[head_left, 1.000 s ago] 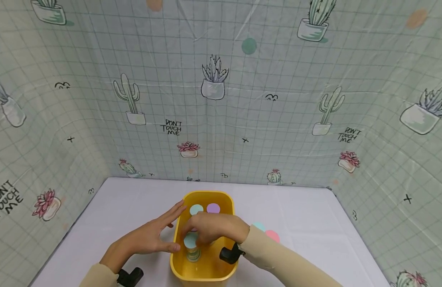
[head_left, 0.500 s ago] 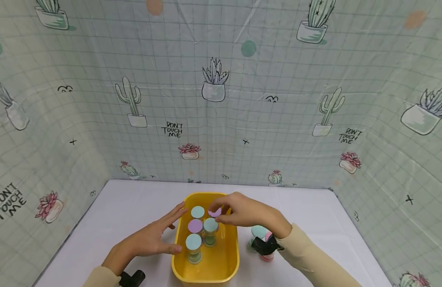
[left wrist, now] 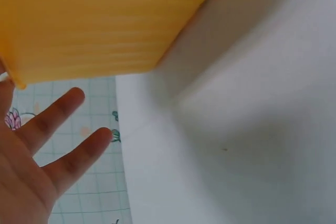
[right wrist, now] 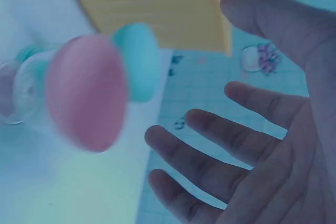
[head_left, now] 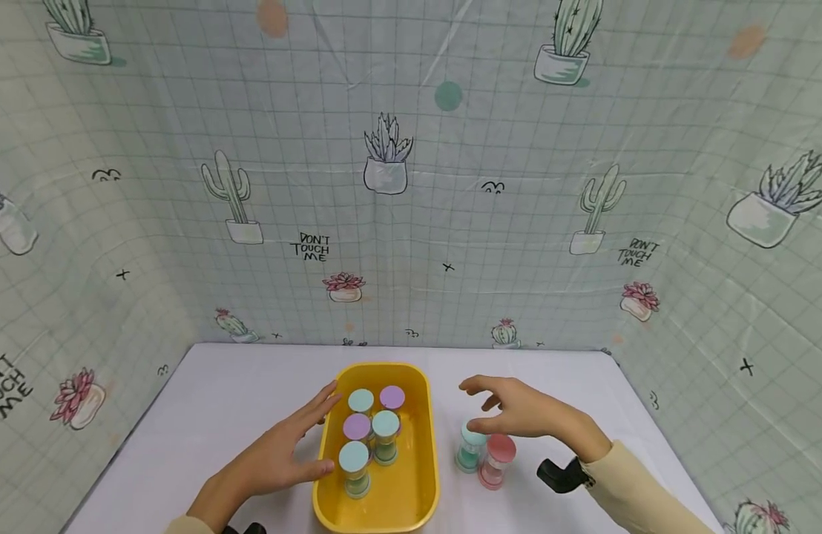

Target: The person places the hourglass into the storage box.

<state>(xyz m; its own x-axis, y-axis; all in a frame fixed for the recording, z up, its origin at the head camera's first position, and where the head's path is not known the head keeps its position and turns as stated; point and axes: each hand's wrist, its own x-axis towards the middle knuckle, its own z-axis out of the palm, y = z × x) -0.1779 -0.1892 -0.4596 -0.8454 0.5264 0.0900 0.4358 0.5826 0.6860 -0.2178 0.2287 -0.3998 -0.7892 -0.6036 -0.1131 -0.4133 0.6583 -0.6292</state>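
Observation:
On the table stands a yellow bin (head_left: 421, 445) with several upright sand timers in it, some with light blue caps and some with purple caps; a light blue one (head_left: 354, 458) is nearest me. My left hand (head_left: 271, 460) rests at the bin's left rim, fingers spread and thumb near the rim. Right of the bin, a teal sand timer (head_left: 471, 449) and a pink sand timer (head_left: 498, 460) stand side by side. Just above them hovers my right hand (head_left: 538, 411), fingers loosely bent and holding nothing. Its thumb and fingers are spread apart in the right wrist view.
A white cloth covers the table (head_left: 571, 400). Behind and at both sides hangs a cactus-print curtain (head_left: 411, 230). The bin's right half and front show bare floor (head_left: 404, 493).
My right hand has left the bin, passing over the purple cap, and moved right to above the teal and pink timers. The left hand has stayed at the rim.

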